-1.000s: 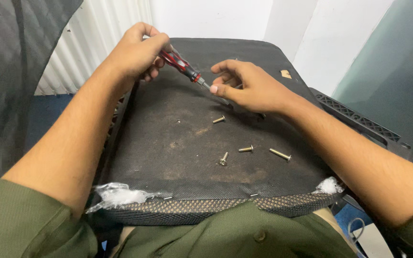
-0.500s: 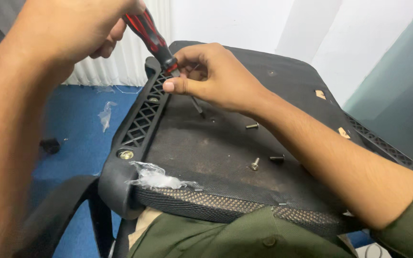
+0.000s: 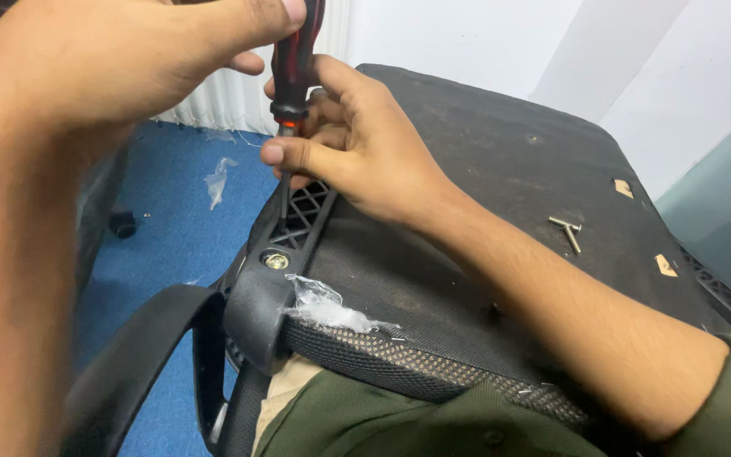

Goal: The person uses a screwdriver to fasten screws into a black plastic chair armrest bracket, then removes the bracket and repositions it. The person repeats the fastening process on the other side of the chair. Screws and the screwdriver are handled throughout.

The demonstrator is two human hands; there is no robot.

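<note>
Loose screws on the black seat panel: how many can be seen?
2: both screws lie touching on the seat panel, right of the forearm. It may hide more.

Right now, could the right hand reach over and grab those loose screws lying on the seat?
Probably yes. The screws lie in the open on the black seat, with nothing over them. But the right hand is busy steadying the screwdriver, so it would have to let go first.

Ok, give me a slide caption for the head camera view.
Left hand drives red-handled screwdriver; right hand steadies its shaft over black chair seat.
</note>
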